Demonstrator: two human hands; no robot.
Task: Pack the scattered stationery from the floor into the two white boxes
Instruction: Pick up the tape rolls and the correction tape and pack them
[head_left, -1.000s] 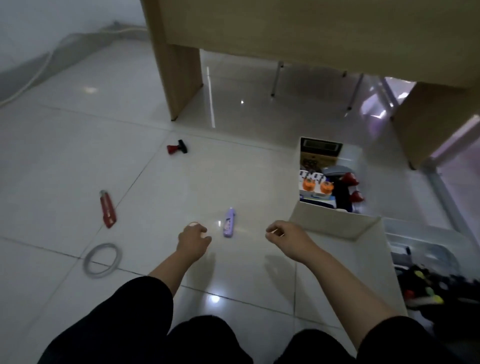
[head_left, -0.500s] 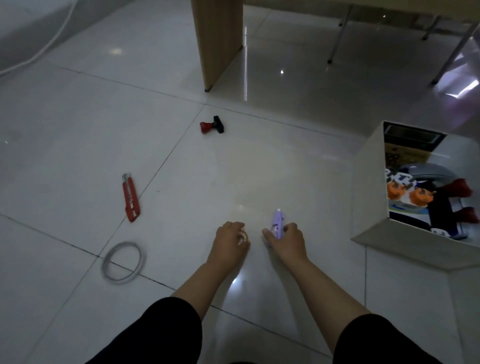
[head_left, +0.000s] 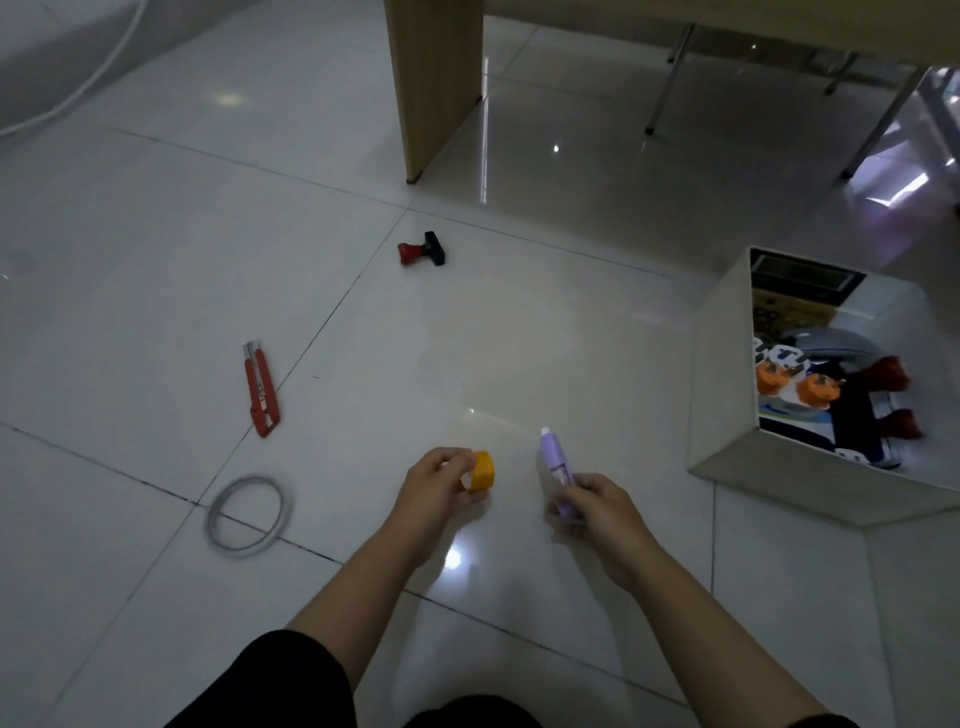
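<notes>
My left hand (head_left: 436, 488) holds a small orange roll of tape (head_left: 481, 471) just above the floor. My right hand (head_left: 597, 506) grips the lower end of a purple correction-tape pen (head_left: 555, 465), whose white tip points away from me. A white box (head_left: 719, 374) stands at the right, holding a calculator, a printed pack and red-handled items. On the tiles lie a red utility knife (head_left: 262, 387), a red and black stamp (head_left: 422, 250) and a grey ring of tape (head_left: 247, 515).
A wooden desk leg (head_left: 434, 88) stands at the top centre, with metal chair legs (head_left: 667, 78) behind it. A white cable (head_left: 78, 88) runs along the wall at the top left. Glossy tiled floor stretches between the items.
The right hand has lifted the purple pen off the floor. The left hand now shows the orange roll between its fingers. The view has moved slightly closer.
</notes>
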